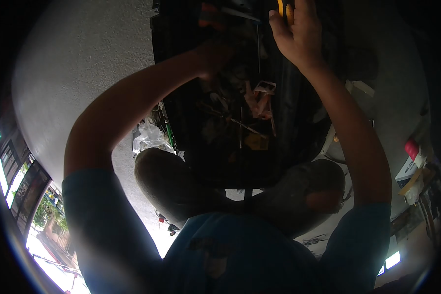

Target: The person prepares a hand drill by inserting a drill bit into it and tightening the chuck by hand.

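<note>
A large dark toolbox or bin stands before my crossed legs, its inside mostly in shadow. My left hand reaches down into it; its fingers are lost in the dark, so any hold is hidden. Near that hand lie a red-orange object and a long thin metal rod. At the top right, my right hand is closed round a yellow-handled tool, whose far end is cut off by the frame. Lower in the box are a plastic packet with orange contents and a yellow piece.
Left of the box, a clear plastic bag lies on the grey floor beside a green strip. Toward the right are a red rounded object and a printed carton. My knees touch or nearly touch the box.
</note>
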Motion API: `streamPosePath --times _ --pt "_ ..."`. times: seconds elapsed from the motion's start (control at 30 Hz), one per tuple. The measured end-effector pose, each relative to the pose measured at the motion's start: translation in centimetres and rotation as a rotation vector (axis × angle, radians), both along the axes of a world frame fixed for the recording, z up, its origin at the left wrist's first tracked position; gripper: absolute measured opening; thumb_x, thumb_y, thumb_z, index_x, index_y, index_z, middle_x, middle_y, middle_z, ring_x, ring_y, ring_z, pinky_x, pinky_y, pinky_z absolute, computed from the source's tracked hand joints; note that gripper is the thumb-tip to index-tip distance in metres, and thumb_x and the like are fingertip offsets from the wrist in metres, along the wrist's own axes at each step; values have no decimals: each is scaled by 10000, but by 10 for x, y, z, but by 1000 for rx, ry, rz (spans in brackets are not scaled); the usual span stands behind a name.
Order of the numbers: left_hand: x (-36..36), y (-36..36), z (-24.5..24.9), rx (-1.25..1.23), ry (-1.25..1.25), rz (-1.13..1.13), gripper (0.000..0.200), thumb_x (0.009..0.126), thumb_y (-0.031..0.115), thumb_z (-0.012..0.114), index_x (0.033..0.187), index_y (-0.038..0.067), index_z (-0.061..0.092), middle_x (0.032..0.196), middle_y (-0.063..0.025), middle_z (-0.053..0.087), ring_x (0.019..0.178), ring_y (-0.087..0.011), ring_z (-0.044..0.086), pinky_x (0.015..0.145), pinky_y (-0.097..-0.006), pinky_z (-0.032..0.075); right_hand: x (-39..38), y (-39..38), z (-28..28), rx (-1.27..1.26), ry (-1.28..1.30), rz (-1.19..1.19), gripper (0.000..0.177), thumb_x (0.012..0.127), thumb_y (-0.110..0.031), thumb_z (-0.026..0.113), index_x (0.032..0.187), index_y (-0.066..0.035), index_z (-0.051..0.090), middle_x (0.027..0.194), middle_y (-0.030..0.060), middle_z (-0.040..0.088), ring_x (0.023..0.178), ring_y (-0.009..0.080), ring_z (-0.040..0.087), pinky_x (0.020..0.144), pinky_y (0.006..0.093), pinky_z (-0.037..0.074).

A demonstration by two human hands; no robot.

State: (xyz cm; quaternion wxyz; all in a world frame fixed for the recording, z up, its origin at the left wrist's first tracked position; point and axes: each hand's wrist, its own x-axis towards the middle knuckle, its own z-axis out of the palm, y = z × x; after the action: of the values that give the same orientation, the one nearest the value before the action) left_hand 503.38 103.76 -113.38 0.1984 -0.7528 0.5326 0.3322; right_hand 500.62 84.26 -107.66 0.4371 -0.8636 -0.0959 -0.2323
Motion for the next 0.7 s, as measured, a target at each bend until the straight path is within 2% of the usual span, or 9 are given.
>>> streamPosePath --times 0.07,0.1,0.17,0.27,0.4,0.5,0.57,0.7 --pt "-14 16 -17 32 28 -21 1056 576 501 801 1386 38 308 1407 -155 322 1323 -338 294 1032 -487 321 -1 -1 -3 19 16 4 564 789 54 508 1328 -9 356 1194 195 462 1112 322 482 976 353 373" --pt "-15 15 -20 31 28 -23 1056 576 501 801 1386 38 308 1407 -155 322 1323 -338 294 1032 -487 321 0 -1 -5 18 15 3 564 789 54 508 1328 -9 356 1194 195 462 1112 322 482 976 353 373" --pt "-27 14 -21 193 12 3 1094 551 466 817 1404 48 275 1431 -160 274 1355 -356 215 1033 -525 290 -1 1 -10 93 32 17 547 815 50 490 1339 -9 345 1216 187 450 1130 297 473 983 336 364" --pt "-40 21 -25 131 13 105 1036 568 401 816 1392 47 297 1418 -165 300 1343 -366 244 1035 -501 308 -2 5 -12 210 33 82 531 843 41 467 1353 -6 327 1238 178 435 1147 272 459 993 319 351" --pt "-42 27 -30 62 69 165 1008 569 361 818 1381 45 311 1403 -166 326 1334 -354 272 1043 -482 314 -1 5 -14 208 30 88 537 850 44 461 1364 -4 310 1244 172 427 1152 261 450 1001 312 342" --pt "-39 31 -35 39 84 120 950 582 320 816 1358 42 343 1387 -167 346 1315 -353 302 1049 -466 321 -2 3 -10 187 35 76 561 830 61 477 1361 -3 309 1248 180 426 1157 272 451 997 317 348" --pt "-38 37 -37 -75 39 58 896 604 281 805 1345 40 362 1383 -183 351 1306 -349 322 1053 -455 323 -4 2 -5 79 61 52 572 813 67 493 1354 -3 322 1246 193 434 1148 286 465 987 320 359" --pt "-39 33 -31 -115 -22 15 831 615 255 793 1311 39 395 1351 -193 390 1274 -345 376 1050 -439 331 -4 3 0 78 26 40 561 803 64 500 1338 -4 348 1235 202 449 1129 299 483 973 318 372"
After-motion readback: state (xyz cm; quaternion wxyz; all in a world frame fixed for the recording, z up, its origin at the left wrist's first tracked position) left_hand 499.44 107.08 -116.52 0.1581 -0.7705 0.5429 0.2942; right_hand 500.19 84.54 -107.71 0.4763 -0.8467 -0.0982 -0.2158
